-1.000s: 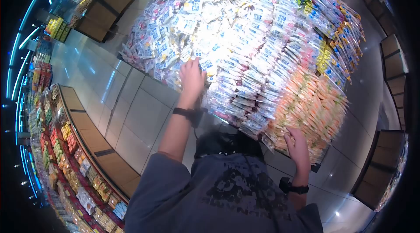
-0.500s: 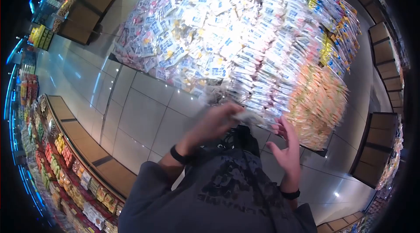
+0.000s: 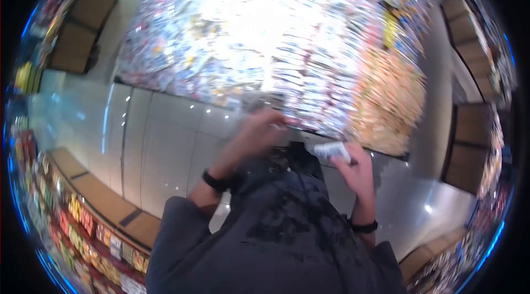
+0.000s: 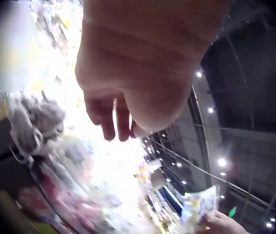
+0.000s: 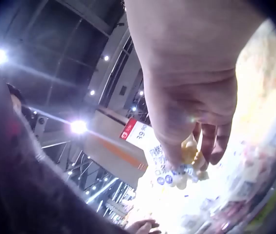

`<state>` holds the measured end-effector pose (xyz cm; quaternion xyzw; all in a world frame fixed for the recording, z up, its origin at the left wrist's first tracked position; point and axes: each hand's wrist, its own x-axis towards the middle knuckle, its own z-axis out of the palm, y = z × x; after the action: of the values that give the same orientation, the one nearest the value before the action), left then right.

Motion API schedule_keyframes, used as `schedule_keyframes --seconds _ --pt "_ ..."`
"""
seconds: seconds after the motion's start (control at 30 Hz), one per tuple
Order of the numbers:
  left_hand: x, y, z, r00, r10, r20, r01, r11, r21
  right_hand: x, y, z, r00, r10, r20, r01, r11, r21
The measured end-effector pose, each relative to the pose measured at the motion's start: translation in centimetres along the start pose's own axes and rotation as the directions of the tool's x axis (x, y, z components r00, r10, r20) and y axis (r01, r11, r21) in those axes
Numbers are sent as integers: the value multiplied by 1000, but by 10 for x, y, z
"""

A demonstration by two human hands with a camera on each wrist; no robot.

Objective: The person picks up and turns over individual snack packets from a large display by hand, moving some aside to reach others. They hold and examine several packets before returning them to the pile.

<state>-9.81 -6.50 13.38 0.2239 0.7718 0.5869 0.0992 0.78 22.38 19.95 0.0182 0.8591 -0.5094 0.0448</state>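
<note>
My right hand (image 3: 358, 166) pinches a small white snack packet (image 3: 332, 151) with blue print, held in front of the shirt near the front edge of the pile. In the right wrist view, thumb and fingers grip the packet (image 5: 161, 168), and something yellowish shows at its side. My left hand (image 3: 258, 135), blurred in the head view, hovers by the near edge of the heap of wrapped snacks (image 3: 182, 57). Its fingers (image 4: 108, 122) hang loosely bent with nothing between them in the left wrist view. A crumpled greyish bundle (image 4: 36, 124) lies near that hand at the display's edge.
Orange-wrapped packets (image 3: 386, 103) fill the display's right part. A red-and-white price tag (image 5: 135, 131) appears beyond the right hand. A curved snack shelf (image 3: 99, 194) stands at left on the tiled floor (image 3: 165, 139), with a brown display stand (image 3: 469, 148) at right.
The left hand drew back from the pile to a packet in front of the body, then came away from it. The right hand now holds the packet. The head view has shifted.
</note>
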Motion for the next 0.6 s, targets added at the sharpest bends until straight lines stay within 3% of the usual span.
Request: schedule_keyframes --seconds 0.03,0.07,0.13,0.17,0.23,0.33,0.4,0.43,0.5,0.6 --pt "7 -15 -7 983 -102 -155 115 990 82 -3 18 -11 988 83 -131 -74 995 73" --pt "16 -41 -17 941 111 -320 64 869 490 -8 46 -25 958 143 -247 -124 988 94" --pt "16 -68 -31 896 197 -398 98 787 609 -5 82 -54 857 280 -433 -196 953 229" --pt "18 -77 -33 891 208 -403 156 694 703 -4 102 -73 837 337 -430 -275 940 201" --pt "25 -88 -32 909 186 -372 151 686 711 7 134 -97 807 401 -435 -356 916 184" --pt "29 -100 -36 928 127 -350 175 681 711 28 165 -113 857 359 -370 -262 921 289" --pt "31 -108 -39 935 88 -344 195 683 703 39 176 -115 957 151 -248 -170 984 -59" --pt "31 -111 -40 940 86 -331 188 677 712 44 179 -114 954 161 -252 -177 983 -45" --pt "34 -114 -43 936 8 -352 264 645 717 54 177 -115 987 154 -44 -159 972 -175" --pt "37 -126 -47 913 -42 -407 313 710 630 60 180 -110 989 147 -32 -151 970 -191"
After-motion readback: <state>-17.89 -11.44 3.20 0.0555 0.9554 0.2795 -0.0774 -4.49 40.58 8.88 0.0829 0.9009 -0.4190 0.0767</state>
